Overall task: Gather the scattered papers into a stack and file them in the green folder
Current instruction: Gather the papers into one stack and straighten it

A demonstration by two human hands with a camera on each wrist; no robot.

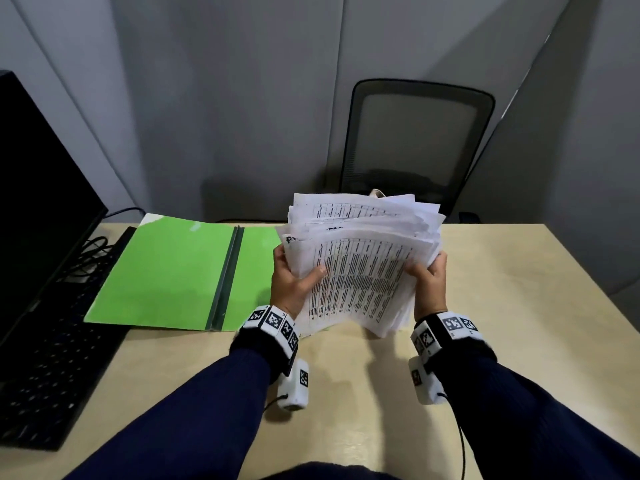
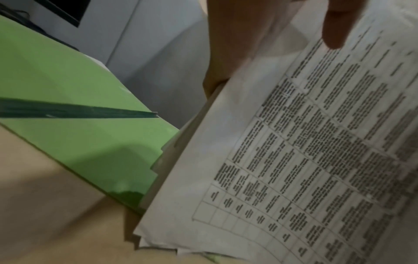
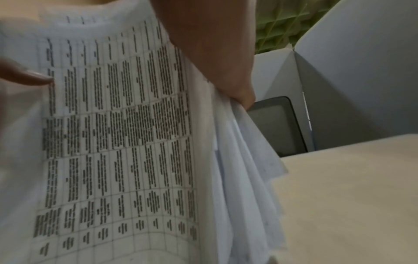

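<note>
Gripping the ragged papers [image 1: 360,268] by both edges, left hand [image 1: 294,282] and right hand [image 1: 429,285] risk loose sheets slipping between them.

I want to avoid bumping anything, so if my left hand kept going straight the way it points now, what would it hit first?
Your left hand points away from you, gripping the paper stack. Ahead lies the far edge of the desk, then probably the grey wall panel; the office chair sits further right. Depth is unclear.
</note>
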